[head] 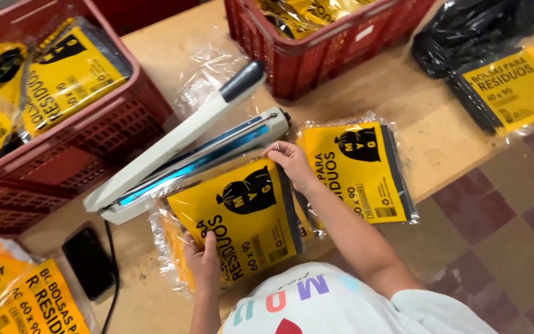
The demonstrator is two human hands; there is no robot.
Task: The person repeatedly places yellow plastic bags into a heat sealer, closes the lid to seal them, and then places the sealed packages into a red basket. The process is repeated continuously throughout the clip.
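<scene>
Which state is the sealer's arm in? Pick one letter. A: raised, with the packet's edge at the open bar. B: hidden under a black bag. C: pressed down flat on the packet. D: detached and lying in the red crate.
A: the heat sealer's arm angles up off its base, and the yellow packet, held by the left hand and right hand, has its top edge at the open bar.
</scene>
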